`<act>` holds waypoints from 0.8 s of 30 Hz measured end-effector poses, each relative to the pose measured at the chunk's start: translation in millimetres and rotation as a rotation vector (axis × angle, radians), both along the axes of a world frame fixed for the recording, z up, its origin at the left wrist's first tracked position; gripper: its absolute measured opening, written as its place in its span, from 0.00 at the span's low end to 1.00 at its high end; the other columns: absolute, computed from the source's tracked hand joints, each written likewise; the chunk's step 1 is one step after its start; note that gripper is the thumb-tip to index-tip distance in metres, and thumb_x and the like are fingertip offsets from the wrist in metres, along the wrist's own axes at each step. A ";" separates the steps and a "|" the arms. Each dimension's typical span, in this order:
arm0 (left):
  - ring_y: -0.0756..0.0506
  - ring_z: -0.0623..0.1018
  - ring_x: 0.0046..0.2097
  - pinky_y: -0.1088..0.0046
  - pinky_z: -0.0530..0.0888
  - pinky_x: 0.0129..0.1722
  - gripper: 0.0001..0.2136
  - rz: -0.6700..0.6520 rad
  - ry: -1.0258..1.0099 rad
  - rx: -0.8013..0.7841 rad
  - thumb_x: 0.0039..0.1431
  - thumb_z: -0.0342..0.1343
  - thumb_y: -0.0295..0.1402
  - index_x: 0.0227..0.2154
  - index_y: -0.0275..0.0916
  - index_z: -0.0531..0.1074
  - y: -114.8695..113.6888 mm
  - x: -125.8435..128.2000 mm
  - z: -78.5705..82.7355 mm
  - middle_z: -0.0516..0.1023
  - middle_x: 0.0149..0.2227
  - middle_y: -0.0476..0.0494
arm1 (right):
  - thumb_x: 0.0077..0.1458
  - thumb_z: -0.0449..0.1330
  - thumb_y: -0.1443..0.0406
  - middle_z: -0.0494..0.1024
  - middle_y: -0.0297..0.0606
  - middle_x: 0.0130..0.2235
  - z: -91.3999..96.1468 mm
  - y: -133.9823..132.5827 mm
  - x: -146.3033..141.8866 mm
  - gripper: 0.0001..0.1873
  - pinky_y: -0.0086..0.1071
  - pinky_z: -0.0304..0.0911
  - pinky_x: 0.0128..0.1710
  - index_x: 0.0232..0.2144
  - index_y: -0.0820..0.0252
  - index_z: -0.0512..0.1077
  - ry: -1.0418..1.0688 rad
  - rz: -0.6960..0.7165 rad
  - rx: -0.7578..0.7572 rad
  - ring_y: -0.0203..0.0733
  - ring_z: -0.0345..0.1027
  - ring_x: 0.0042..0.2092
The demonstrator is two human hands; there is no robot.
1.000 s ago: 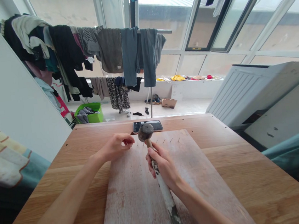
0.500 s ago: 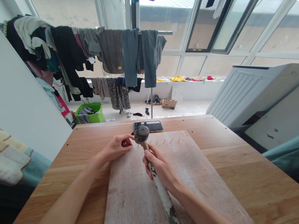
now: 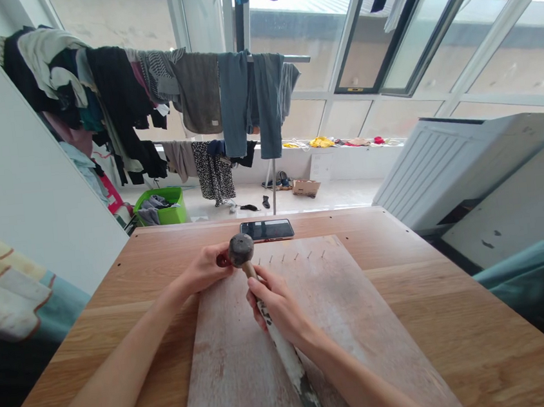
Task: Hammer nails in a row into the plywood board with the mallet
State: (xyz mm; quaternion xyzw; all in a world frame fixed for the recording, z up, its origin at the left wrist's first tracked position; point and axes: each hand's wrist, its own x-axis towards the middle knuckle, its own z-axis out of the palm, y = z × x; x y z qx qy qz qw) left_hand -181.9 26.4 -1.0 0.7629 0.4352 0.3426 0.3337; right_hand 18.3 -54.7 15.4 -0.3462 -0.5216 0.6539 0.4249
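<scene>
My right hand (image 3: 278,303) is wrapped round the upper handle of a hammer (image 3: 286,360) with a dark rounded head and a worn, white-patched handle. The hammer head covers the fingertips of my left hand (image 3: 205,269), which is at the board's far left corner. Its thumb and finger look pinched together, but what is between them is hidden. Both hands are over a worn, pale reddish wooden board (image 3: 358,330). Several thin nails (image 3: 296,256) stand in a row along the board's far edge, to the right of the hammer head.
The board lies on a wooden table (image 3: 424,317). Behind it, near the table's far edge, is a phone (image 3: 266,230). Beyond are a green basket (image 3: 176,212), a rack of hanging clothes (image 3: 199,94) and a small cardboard box (image 3: 306,188). A white ridged appliance (image 3: 409,169) stands at the right.
The hammer and my right hand have shifted left, so the head now hides my left fingertips. More of the nail row shows. The view has shifted slightly.
</scene>
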 end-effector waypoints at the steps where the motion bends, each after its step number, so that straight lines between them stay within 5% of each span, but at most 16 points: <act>1: 0.52 0.65 0.27 0.79 0.63 0.26 0.04 -0.002 0.002 -0.003 0.47 0.56 0.29 0.29 0.35 0.72 -0.1 0.2 0.4 0.68 0.26 0.54 | 0.61 0.56 0.57 0.67 0.23 0.23 0.1 -0.1 0.0 0.14 0.20 0.52 0.10 0.44 0.60 0.69 0.000 0.001 0.003 0.27 0.57 0.13; 12: 0.51 0.67 0.28 0.78 0.65 0.28 0.06 0.006 0.036 0.006 0.47 0.58 0.30 0.29 0.35 0.73 1.8 -1.2 -0.9 0.70 0.26 0.53 | 0.59 0.59 0.56 0.67 0.23 0.22 3.6 -1.9 0.2 0.15 0.21 0.51 0.09 0.43 0.60 0.70 0.005 0.022 -0.023 0.28 0.57 0.13; 17: 0.49 0.73 0.31 0.75 0.72 0.31 0.19 0.014 0.022 -0.096 0.51 0.62 0.38 0.46 0.37 0.75 -3.7 -2.9 6.6 0.75 0.33 0.49 | 0.57 0.62 0.53 0.66 0.21 0.23 20.7 -14.9 15.5 0.23 0.23 0.56 0.13 0.49 0.57 0.64 0.099 -0.050 -0.073 0.30 0.60 0.15; 21: 0.45 0.77 0.38 0.69 0.75 0.40 0.16 0.285 -0.090 0.037 0.59 0.51 0.42 0.42 0.37 0.75 -13.1 -1.3 7.8 0.79 0.40 0.43 | 0.62 0.58 0.47 0.73 0.30 0.25 27.4 -42.5 63.1 0.22 0.23 0.63 0.25 0.42 0.59 0.68 -0.073 -0.185 -0.090 0.33 0.68 0.27; 24: 0.44 0.77 0.39 0.68 0.73 0.44 0.16 0.504 -0.061 0.123 0.60 0.48 0.43 0.38 0.38 0.75 -16.3 -1.4 6.0 0.80 0.40 0.44 | 0.57 0.58 0.39 0.72 0.28 0.24 11.9 -63.8 99.2 0.30 0.19 0.45 0.15 0.38 0.59 0.69 -0.199 -0.243 -0.355 0.25 0.53 0.18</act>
